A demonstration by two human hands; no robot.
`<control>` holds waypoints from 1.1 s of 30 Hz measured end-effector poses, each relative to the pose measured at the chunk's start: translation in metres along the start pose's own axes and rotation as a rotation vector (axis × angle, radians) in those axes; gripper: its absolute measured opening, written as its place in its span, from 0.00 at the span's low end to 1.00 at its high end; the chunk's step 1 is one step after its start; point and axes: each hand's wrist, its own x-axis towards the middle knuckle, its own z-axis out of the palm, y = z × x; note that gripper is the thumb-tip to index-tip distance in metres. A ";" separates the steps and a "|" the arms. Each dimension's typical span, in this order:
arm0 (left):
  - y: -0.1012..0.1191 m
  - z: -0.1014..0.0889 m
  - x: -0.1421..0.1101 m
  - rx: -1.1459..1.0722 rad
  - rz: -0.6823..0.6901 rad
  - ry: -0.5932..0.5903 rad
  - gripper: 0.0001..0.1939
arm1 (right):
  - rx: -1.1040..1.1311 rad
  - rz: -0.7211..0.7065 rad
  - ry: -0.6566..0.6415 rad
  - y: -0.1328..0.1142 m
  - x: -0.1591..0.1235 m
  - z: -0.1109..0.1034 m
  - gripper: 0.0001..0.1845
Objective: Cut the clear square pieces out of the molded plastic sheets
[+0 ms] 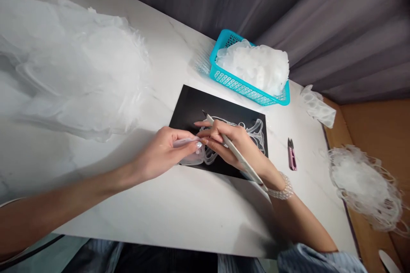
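My left hand (163,149) pinches a translucent white sheet-like piece (191,158) between thumb and fingers, over the left part of a black mat (188,102). My right hand (235,140) is closed round a slim white pen-like tool (240,158), whose dark pointed tip aims up and away to the left. The thumb and fingertips of this hand also meet at the edge of the translucent piece, close to my left fingertips. Cut-out translucent shapes (258,132) lie on the mat, partly hidden under my right hand.
A large heap of translucent white pieces (80,64) covers the left of the table. Behind the mat stands a turquoise basket (237,86) holding more. To the right lie pink thread snips (291,157), a small translucent bundle (317,106) and a pile of looped scraps (361,183).
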 end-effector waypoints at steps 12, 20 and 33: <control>-0.007 -0.007 0.008 -0.399 -0.068 0.256 0.12 | -0.009 -0.050 0.403 0.045 -0.046 -0.008 0.21; -0.004 -0.001 0.007 -0.492 -0.112 0.168 0.11 | 0.096 0.092 0.303 0.024 -0.029 -0.001 0.17; 0.000 -0.010 0.007 -0.501 -0.133 0.048 0.07 | 0.438 0.079 0.055 0.020 -0.009 0.002 0.18</control>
